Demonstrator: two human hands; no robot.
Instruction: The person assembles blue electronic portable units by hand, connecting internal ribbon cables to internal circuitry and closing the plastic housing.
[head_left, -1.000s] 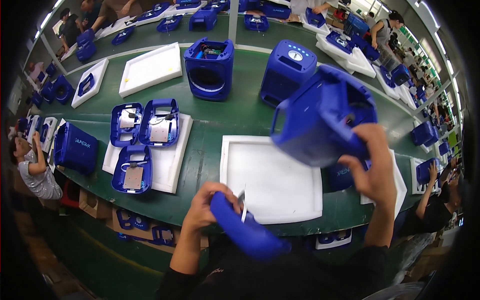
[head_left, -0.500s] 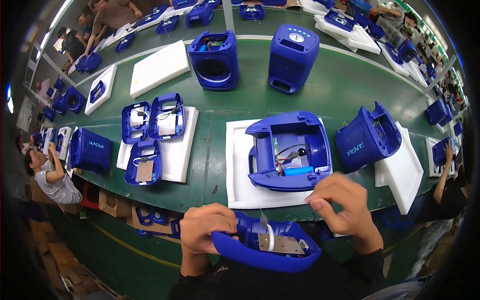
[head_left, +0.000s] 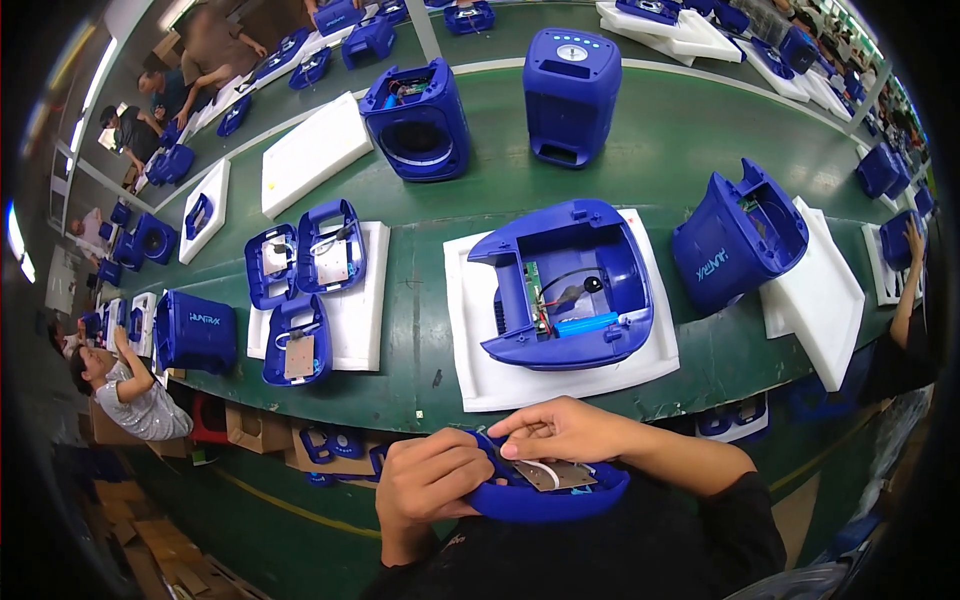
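Blue panel (head_left: 548, 490) with its grey board is gripped by the left hand (head_left: 432, 487) while the right hand (head_left: 568, 432) pinches its white wire.

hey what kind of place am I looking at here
Most likely an electronics assembly line in a factory. A long green workbench carries many identical blue speaker housings on white foam pads, an open shell shows its wiring and battery, and other workers sit alongside.

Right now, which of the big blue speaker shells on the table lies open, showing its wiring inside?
The blue shell on the white foam pad, straight ahead: it shows a circuit board and wires; the others hide theirs.
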